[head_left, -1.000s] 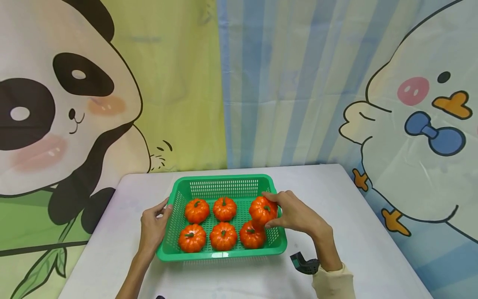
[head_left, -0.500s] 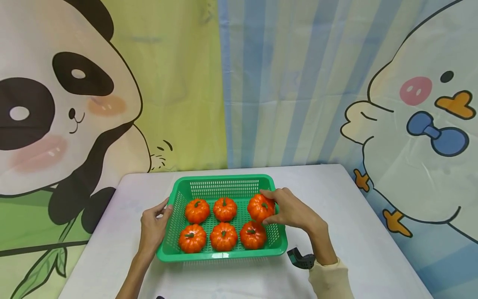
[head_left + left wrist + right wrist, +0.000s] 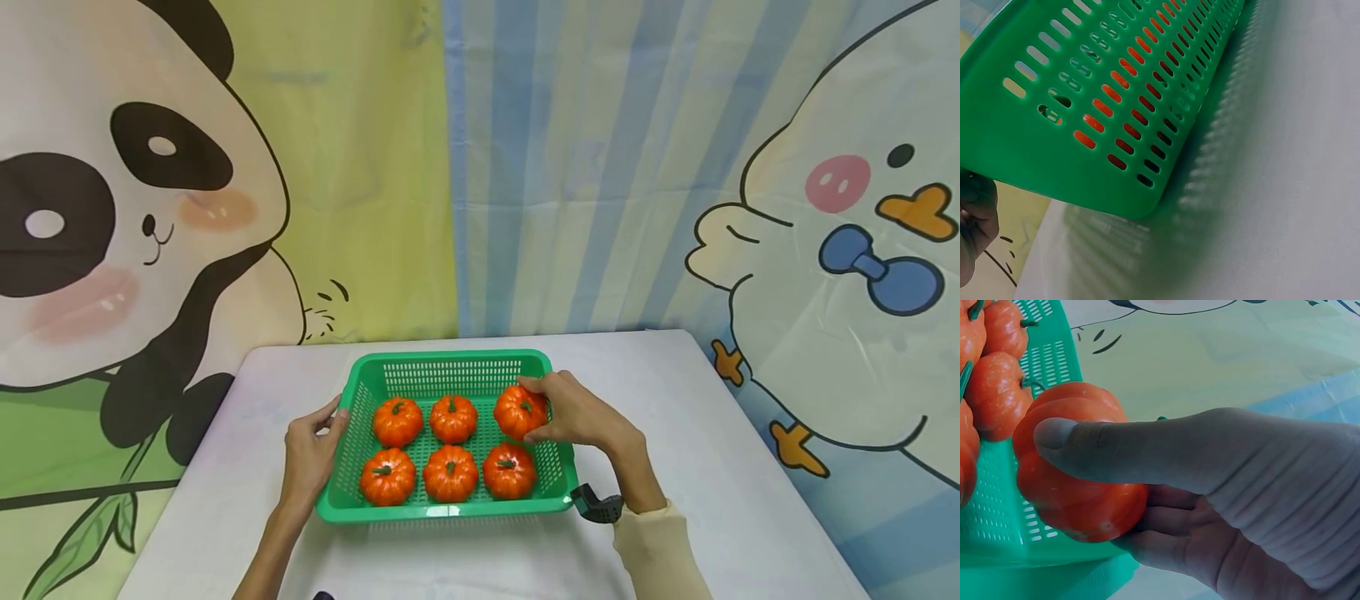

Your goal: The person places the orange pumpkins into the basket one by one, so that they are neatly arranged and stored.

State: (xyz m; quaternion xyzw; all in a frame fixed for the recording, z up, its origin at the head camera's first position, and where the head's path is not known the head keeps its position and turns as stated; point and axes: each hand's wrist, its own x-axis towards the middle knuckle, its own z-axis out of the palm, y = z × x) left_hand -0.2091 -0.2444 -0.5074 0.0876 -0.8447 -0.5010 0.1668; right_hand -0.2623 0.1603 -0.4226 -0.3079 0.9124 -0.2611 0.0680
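A green plastic basket (image 3: 450, 512) with slotted walls sits on the white table and holds several small orange toy pumpkins (image 3: 450, 475) with green stems. My left hand (image 3: 309, 454) grips the basket's left rim; in the left wrist view only part of that hand (image 3: 975, 225) shows beside the green wall (image 3: 1054, 156). At the back right of the basket, my right hand (image 3: 581, 412) holds one pumpkin (image 3: 517, 412) between thumb and fingers. The right wrist view shows the thumb lying across this pumpkin (image 3: 1085, 506), with the fingers behind it partly hidden.
A white-covered table (image 3: 660, 400) extends around the basket. Behind it hangs a curtain (image 3: 525, 208) printed with a panda (image 3: 157, 225) and a white bird (image 3: 840, 292). A black device (image 3: 597, 505) is worn on my right wrist, near the basket's right front corner.
My right hand has shifted slightly left and toward the back with its pumpkin, uncovering more of the front right pumpkin. The left hand and basket stay nearly in place.
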